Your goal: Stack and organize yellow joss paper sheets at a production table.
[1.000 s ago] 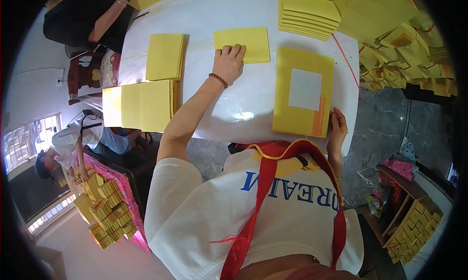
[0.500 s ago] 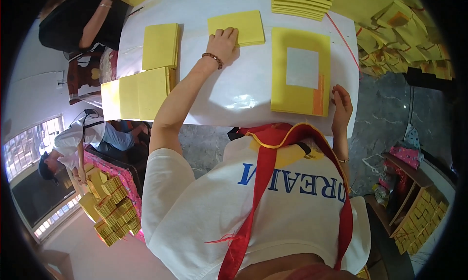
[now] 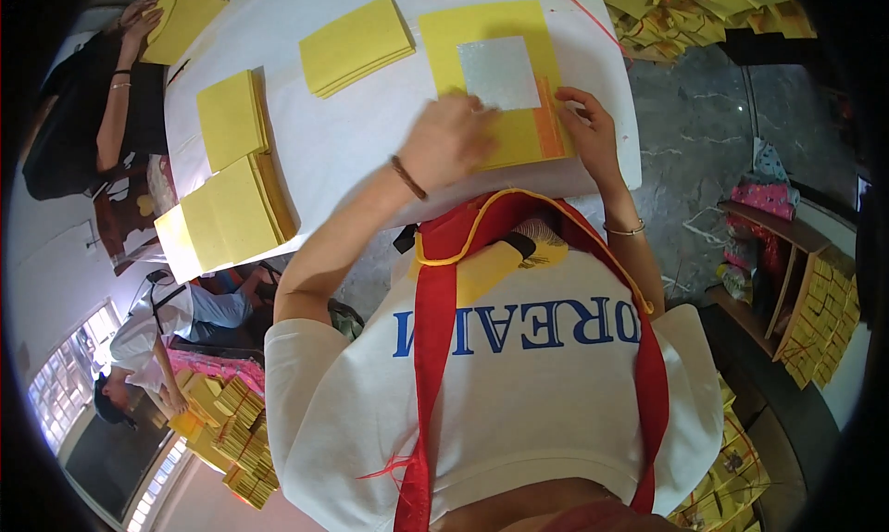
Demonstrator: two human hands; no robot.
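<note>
A yellow paper stack [image 3: 446, 30] lies before me, bearing a silver-white square [image 3: 500, 73] and an orange strip [image 3: 550, 117]. My left hand [image 3: 451, 143] is over its lower left part, its fingers smeared by motion. At the right edge of the same stack is my right hand [image 3: 593, 136], fingers bent and somewhat apart, with nothing visible in them. A folded yellow paper pile [image 3: 356, 46] rests beyond my left hand. Two more yellow piles, one upper [image 3: 230, 120] and one lower [image 3: 231, 212], stand to the left.
The white-covered table [image 3: 324, 152] has its near edge just before my body. A co-worker's hand [image 3: 139, 18] touches yellow paper at the far left. Another person [image 3: 153, 333] sits lower left by bundled yellow paper [image 3: 243, 430]. More yellow paper [image 3: 694, 13] heaps up at the far right.
My left hand has left the folded pile and come right and nearer, over the silver-marked stack. My right hand's fingers have bent in at its edge. The whole view has shifted.
</note>
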